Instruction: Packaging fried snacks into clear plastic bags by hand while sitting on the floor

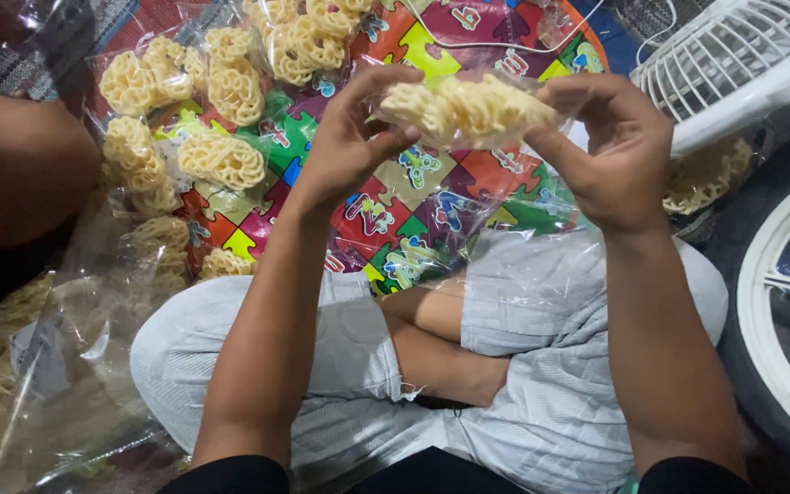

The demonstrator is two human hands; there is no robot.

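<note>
Upper centre of frame: the left hand (349,137) and right hand (619,151) pinch opposite ends of a clear bag of yellow crackers (468,110), its long axis running left to right between them. Filled bags (221,160) lie upper left on a puzzle-pattern mat (395,201); the bag's mouth is possibly open, though glare obscures it.

Two bare hands, the left hand (345,137) and the right hand (610,146), hold one clear plastic bag of pale yellow lattice crackers (464,110). About seven similar packets (221,160) lie far left. One white plastic fan (733,64) stands far right.
</note>
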